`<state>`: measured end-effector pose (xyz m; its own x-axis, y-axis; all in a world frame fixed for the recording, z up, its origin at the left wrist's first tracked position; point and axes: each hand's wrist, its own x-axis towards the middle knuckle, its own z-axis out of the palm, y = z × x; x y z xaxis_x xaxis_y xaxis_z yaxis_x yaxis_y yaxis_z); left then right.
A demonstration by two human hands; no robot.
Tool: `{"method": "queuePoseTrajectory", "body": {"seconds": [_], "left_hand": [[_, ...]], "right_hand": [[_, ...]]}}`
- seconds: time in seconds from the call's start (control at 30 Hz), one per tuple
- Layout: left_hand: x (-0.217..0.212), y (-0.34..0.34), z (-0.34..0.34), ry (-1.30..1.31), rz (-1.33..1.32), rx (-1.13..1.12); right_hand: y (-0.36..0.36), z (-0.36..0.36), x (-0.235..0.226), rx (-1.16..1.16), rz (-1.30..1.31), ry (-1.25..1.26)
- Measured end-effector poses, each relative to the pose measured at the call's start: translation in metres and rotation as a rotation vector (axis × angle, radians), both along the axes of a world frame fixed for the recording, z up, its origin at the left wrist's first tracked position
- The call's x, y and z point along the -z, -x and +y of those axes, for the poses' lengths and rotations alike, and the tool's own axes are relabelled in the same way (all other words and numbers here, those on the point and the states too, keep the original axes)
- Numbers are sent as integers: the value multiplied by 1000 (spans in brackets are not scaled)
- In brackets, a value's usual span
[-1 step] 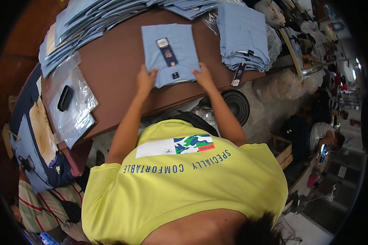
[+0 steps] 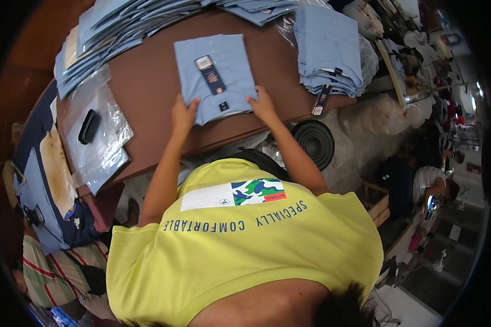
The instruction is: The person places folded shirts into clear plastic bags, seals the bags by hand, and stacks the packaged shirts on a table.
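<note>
Slid leftward and nearer since earlier frame: folded shirt point(image 2: 233, 71), over brown table point(image 2: 150, 82). Gripped at both near sides by left hand point(image 2: 184, 115) and right hand point(image 2: 264, 106), nearly closed. Farther left: clear bag point(image 2: 112, 136) under black object point(image 2: 88, 127); unable to discern contents.

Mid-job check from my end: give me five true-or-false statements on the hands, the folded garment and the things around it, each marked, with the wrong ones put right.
1. The left hand and the right hand are both on the garment. True.
2. The tag on the garment is bright yellow. False: it is mostly dark blue.
3. A black object lies on the clear bag. True.
4. The clear bag lies to the right of the garment. False: it lies to the left.
5. A blue stack lies to the right of the garment. True.
</note>
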<state>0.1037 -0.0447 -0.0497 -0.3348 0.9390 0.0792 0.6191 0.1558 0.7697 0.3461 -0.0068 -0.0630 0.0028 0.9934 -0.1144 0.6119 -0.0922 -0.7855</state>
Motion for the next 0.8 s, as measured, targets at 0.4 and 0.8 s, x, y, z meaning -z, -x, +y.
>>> {"method": "queuePoseTrajectory", "body": {"seconds": [0.4,0.8], "left_hand": [[-50,65,-73,-51,186,-144],[-42,87,-63,-428,351,-304]], "right_hand": [[35,-16,-58,-247,-95,88],[-29,141,-130,-328,24,-360]]}}
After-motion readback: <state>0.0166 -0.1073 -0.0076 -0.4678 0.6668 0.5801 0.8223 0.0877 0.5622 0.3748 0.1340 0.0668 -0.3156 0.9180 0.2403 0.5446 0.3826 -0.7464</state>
